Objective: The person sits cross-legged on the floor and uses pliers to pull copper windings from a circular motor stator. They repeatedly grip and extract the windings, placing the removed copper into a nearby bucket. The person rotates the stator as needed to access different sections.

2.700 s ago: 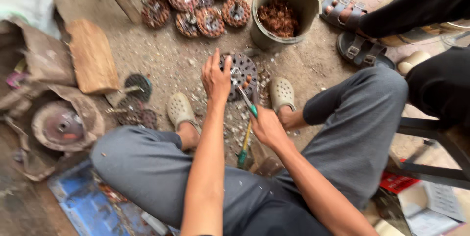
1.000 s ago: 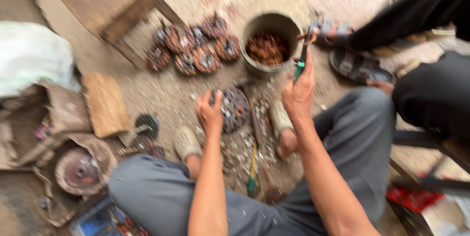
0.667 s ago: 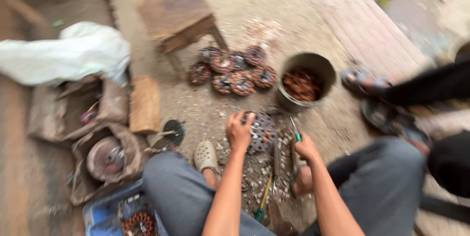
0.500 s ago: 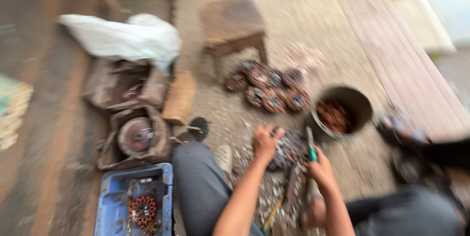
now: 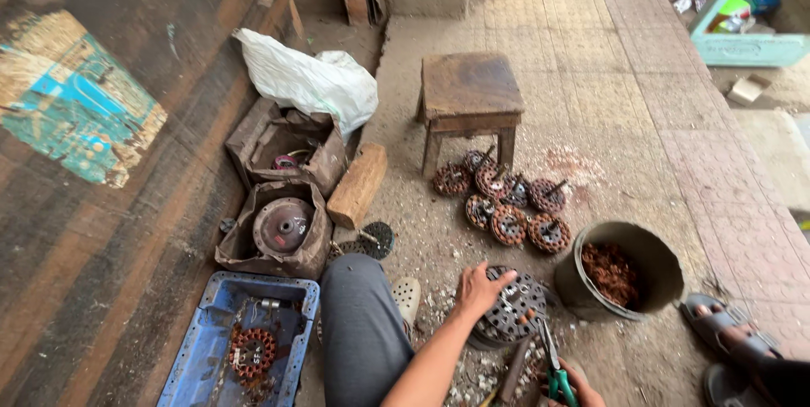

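My left hand (image 5: pixel 477 291) rests on a round metal motor stator (image 5: pixel 511 312) lying on the ground between my feet, steadying it. My right hand (image 5: pixel 574 387), at the bottom edge, grips green-handled pliers (image 5: pixel 550 358) whose tips point at the stator's rim. A dark bucket (image 5: pixel 623 270) with copper wire scraps stands just right of the stator. Several more stators (image 5: pixel 506 200) with copper windings lie in a cluster beyond it.
A small wooden stool (image 5: pixel 469 95) stands behind the cluster. At left are a wooden block (image 5: pixel 358 184), torn cardboard boxes with a metal disc (image 5: pixel 282 225), a white sack (image 5: pixel 310 80) and a blue tray (image 5: pixel 238 341). Another person's sandalled foot (image 5: pixel 727 331) is at right.
The view has swung up and left, showing the stool, sack and wall. My right hand with the pliers came down from near the bucket to the stator; my left hand stayed on it.
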